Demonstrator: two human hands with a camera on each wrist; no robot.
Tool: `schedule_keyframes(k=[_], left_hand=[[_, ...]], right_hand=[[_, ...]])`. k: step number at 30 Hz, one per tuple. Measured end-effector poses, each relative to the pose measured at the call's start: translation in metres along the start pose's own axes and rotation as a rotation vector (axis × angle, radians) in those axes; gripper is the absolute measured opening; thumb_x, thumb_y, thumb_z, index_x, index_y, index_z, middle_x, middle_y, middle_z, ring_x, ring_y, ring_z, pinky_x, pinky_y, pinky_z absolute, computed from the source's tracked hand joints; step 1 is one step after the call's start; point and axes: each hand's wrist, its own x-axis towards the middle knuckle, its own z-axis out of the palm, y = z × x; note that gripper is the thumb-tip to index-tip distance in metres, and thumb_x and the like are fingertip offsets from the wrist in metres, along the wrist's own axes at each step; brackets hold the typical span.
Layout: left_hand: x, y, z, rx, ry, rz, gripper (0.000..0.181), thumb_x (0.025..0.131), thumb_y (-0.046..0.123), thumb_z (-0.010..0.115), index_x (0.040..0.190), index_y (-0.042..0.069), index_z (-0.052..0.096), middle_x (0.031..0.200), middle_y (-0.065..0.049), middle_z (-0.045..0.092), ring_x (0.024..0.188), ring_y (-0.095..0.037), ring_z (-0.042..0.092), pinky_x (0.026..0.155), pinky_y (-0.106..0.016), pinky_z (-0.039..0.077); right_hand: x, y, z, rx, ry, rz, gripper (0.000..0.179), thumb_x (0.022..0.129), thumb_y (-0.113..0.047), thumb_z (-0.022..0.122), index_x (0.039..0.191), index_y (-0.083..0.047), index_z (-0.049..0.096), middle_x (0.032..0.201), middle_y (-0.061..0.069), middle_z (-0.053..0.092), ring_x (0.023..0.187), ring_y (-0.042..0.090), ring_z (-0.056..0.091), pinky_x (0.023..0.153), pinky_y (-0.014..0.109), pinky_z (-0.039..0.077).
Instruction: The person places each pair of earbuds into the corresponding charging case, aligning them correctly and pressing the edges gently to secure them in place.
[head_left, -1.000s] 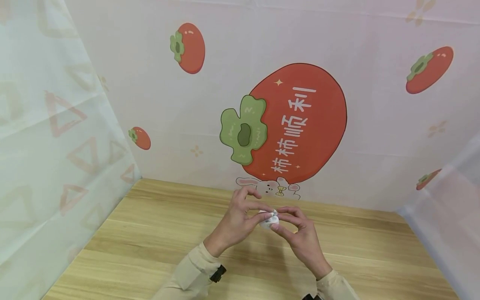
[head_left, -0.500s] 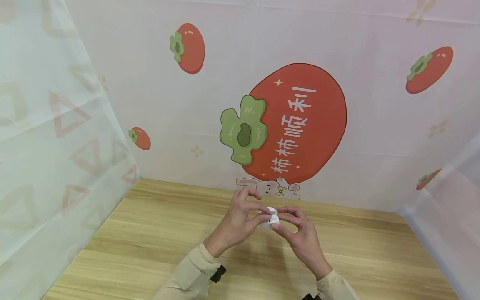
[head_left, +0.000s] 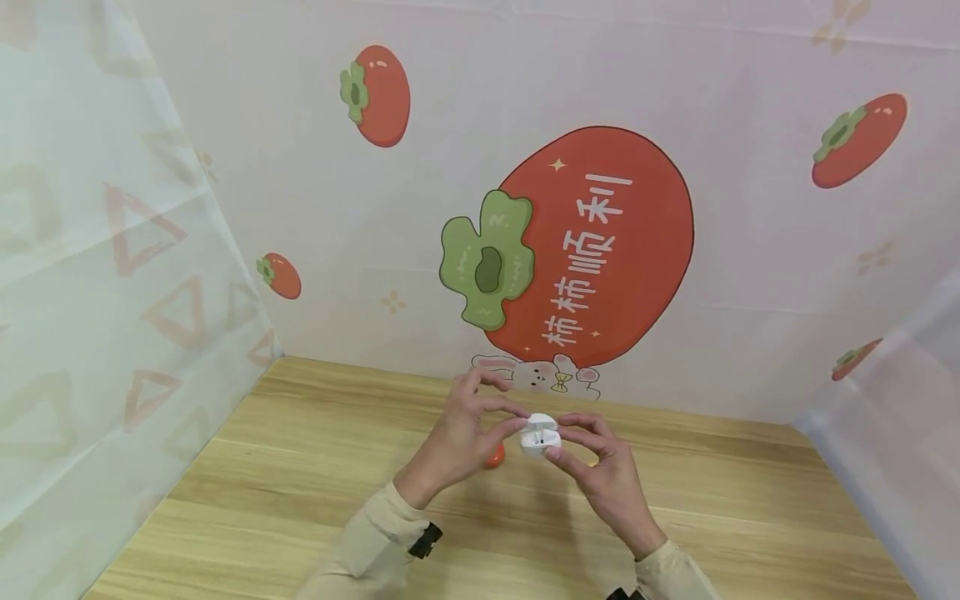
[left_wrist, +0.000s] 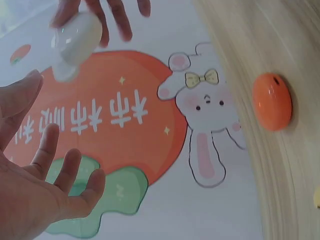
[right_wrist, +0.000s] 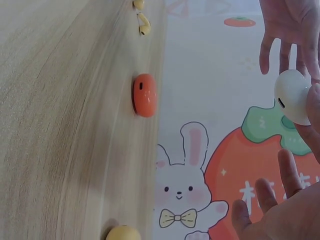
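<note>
- Our right hand [head_left: 609,483] is gripping the white case [head_left: 542,445] above the desk [head_left: 300,475], toward its far edge.
- Our left hand [head_left: 454,435] is hovering by the raised lid [head_left: 543,422] (pinching or not, we cannot tell).
- Seemingly we are opening it, needing a steady right grip next.

Patterned sheets [head_left: 750,250] wall a wooden tabletop [head_left: 300,475], making it booth-like.

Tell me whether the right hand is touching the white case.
Touching. In the head view, the right hand has its thumb against the white case.
</note>
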Motion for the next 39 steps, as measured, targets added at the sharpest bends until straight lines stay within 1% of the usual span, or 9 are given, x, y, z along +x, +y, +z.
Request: schedule_keyframes(k=[6, 10, 16, 19, 23, 27, 29, 34, 39], left_hand=[[-0.005, -0.01, -0.018, 0.011, -0.003, -0.089, 0.007, 0.089, 0.01, 0.079, 0.095, 0.013, 0.08, 0.116, -0.007, 0.052, 0.118, -0.029, 0.044, 0.093, -0.047, 0.046], [-0.01, -0.019, -0.029, 0.035, 0.011, -0.122, 0.008, 0.088, 0.009, 0.079, 0.096, 0.011, 0.08, 0.114, -0.005, 0.052, 0.116, -0.03, 0.046, 0.09, -0.047, 0.046], [-0.014, -0.028, -0.033, 0.058, 0.006, -0.153, 0.009, 0.087, 0.008, 0.08, 0.097, 0.008, 0.079, 0.11, -0.004, 0.053, 0.114, -0.028, 0.047, 0.093, -0.048, 0.045], [-0.016, -0.031, -0.031, 0.064, -0.011, -0.168, 0.01, 0.087, 0.007, 0.079, 0.097, 0.008, 0.079, 0.109, -0.003, 0.054, 0.113, -0.027, 0.047, 0.092, -0.047, 0.044], [-0.018, -0.033, -0.023, 0.027, -0.037, -0.188, 0.012, 0.086, 0.01, 0.081, 0.098, 0.009, 0.078, 0.109, -0.002, 0.054, 0.113, -0.027, 0.048, 0.094, -0.048, 0.043], [-0.019, -0.031, -0.015, -0.047, -0.089, -0.208, 0.017, 0.086, 0.017, 0.082, 0.102, 0.012, 0.078, 0.112, 0.0, 0.056, 0.113, -0.025, 0.051, 0.097, -0.05, 0.044], [-0.018, -0.029, -0.011, -0.101, -0.121, -0.215, 0.022, 0.087, 0.021, 0.082, 0.106, 0.011, 0.078, 0.112, 0.0, 0.057, 0.112, -0.024, 0.053, 0.096, -0.049, 0.044], [-0.018, -0.024, 0.0, -0.213, -0.19, -0.253, 0.031, 0.086, 0.029, 0.084, 0.11, 0.012, 0.078, 0.114, 0.001, 0.058, 0.116, -0.022, 0.053, 0.102, -0.054, 0.041], [-0.017, -0.02, 0.01, -0.262, -0.186, -0.281, 0.029, 0.085, 0.03, 0.084, 0.106, 0.011, 0.078, 0.117, 0.001, 0.058, 0.119, -0.024, 0.052, 0.105, -0.06, 0.04]], right_hand=[[0.0, -0.001, -0.001, -0.001, 0.003, 0.003, 0.024, 0.081, -0.004, 0.084, 0.104, -0.005, 0.08, 0.118, 0.007, 0.066, 0.116, 0.023, 0.056, 0.094, 0.027, 0.045], [-0.001, 0.0, -0.002, 0.001, 0.008, 0.004, 0.023, 0.081, -0.004, 0.084, 0.104, -0.005, 0.08, 0.118, 0.008, 0.066, 0.115, 0.022, 0.056, 0.092, 0.023, 0.045], [-0.001, 0.001, -0.004, 0.011, 0.012, 0.006, 0.023, 0.082, -0.002, 0.083, 0.104, -0.004, 0.08, 0.117, 0.006, 0.067, 0.114, 0.02, 0.056, 0.092, 0.022, 0.045], [-0.001, 0.001, -0.003, 0.018, 0.012, 0.008, 0.023, 0.082, -0.003, 0.083, 0.105, -0.004, 0.08, 0.117, 0.006, 0.067, 0.114, 0.02, 0.056, 0.092, 0.022, 0.045], [-0.001, -0.001, -0.003, 0.021, 0.013, 0.013, 0.023, 0.083, -0.004, 0.083, 0.105, -0.004, 0.08, 0.118, 0.006, 0.066, 0.115, 0.019, 0.056, 0.093, 0.021, 0.044], [-0.001, -0.002, -0.002, 0.033, 0.015, 0.016, 0.023, 0.083, -0.003, 0.082, 0.106, -0.004, 0.08, 0.118, 0.007, 0.066, 0.114, 0.019, 0.056, 0.091, 0.022, 0.045], [-0.001, -0.002, -0.002, 0.04, 0.013, 0.016, 0.024, 0.083, -0.003, 0.082, 0.107, -0.003, 0.079, 0.118, 0.007, 0.066, 0.114, 0.019, 0.056, 0.091, 0.022, 0.046], [0.001, -0.002, 0.0, 0.062, -0.002, 0.033, 0.024, 0.085, -0.003, 0.081, 0.109, -0.003, 0.078, 0.12, 0.006, 0.064, 0.116, 0.018, 0.055, 0.093, 0.023, 0.048], [0.001, -0.003, 0.003, 0.097, -0.01, 0.062, 0.025, 0.086, -0.005, 0.08, 0.111, -0.002, 0.078, 0.121, 0.008, 0.063, 0.116, 0.017, 0.055, 0.092, 0.023, 0.05]])
